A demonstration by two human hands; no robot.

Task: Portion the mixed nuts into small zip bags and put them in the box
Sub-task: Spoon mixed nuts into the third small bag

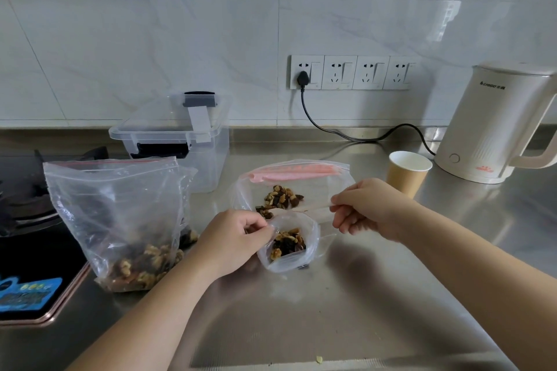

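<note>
A: Nuts [287,245] sit in the small zip bag [289,247], centre of the steel counter [346,310], mouth open and tipped up. Where's the left hand?

B: Left hand [232,242] at 9 o'clock of the bag, forearm coming in from the lower left. Fingers curled, pinching the bag's left rim.

A: And the right?

B: Right hand [367,209] at 2 o'clock of it, forearm entering from the lower right, wrist bent inward. Thumb & fingers pinched narrow on the far edge of the bag's mouth, stretching the plastic out.

A: What's just behind?

B: At 12 o'clock a second zip bag [289,187] lies flat w/ a pink seal strip and a clump of nuts inside, touching the small one. At 9 o'clock, past the left hand, the big zip bag [120,220] stands upright, nuts at the bottom, red strip on top.

A: Box?

B: Clear plastic box [177,135] at 11 o'clock, behind the big bag, lid resting on top. Paper cup [408,173] at 2 o'clock, white kettle [494,126] beyond it, cord to the wall sockets [351,72]. Stove [27,235] far left at 9.
</note>
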